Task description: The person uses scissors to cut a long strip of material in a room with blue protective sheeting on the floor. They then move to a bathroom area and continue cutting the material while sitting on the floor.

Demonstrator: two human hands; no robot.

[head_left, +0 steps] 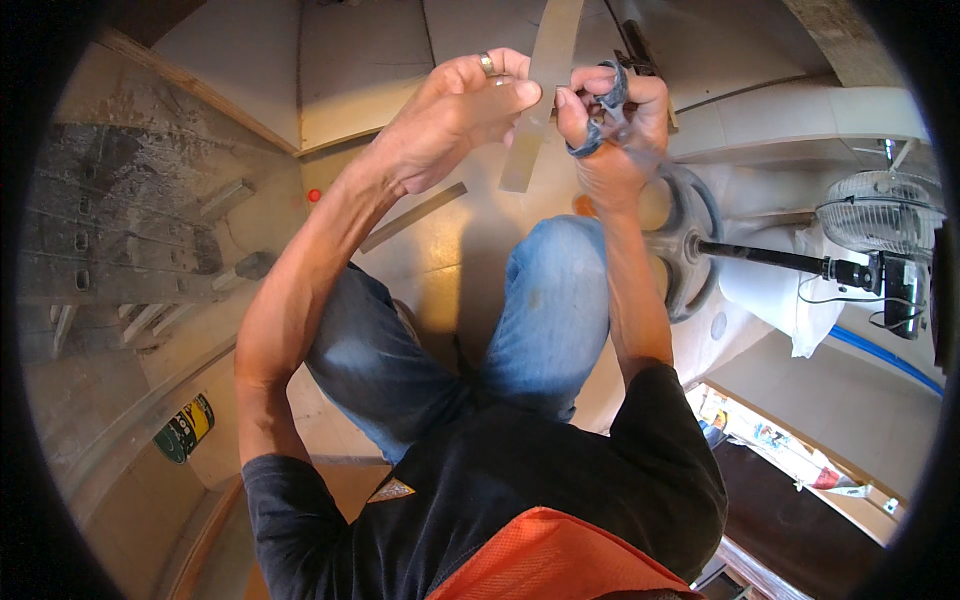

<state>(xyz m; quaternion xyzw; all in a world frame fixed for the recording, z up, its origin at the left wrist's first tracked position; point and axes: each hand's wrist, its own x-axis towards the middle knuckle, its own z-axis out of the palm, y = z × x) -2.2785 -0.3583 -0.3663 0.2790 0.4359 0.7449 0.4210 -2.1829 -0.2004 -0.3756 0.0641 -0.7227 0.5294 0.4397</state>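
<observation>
Flat strip (556, 45) held up between two bare hands

Beyond the knees of someone in blue jeans (555, 285) and a black T-shirt (500, 460), a pale, flat strip stands up between the hands. The left hand (450, 120), wearing a ring (487, 64), pinches its left edge, thumb pressed against the fingers. The right hand (628, 155) has its fingers curled and bunched at the strip's right edge; whether they grip it or merely touch it, I cannot tell. Dark grey-blue loops (614, 85) circle its thumb and one finger; whether they are wraps or a tool's handles is unclear.

On the floor (440, 265), just left of the knees, lies a narrow batten (415, 216), with a small red round object (314, 195) farther left. To the right stands a pedestal fan (880, 215) on a round grey base (690, 243), a blue hose (885, 360) near it. Over on the near left is a green and yellow tin (185, 428). A dark, pale-smeared panel (125, 200) takes up the far left.
</observation>
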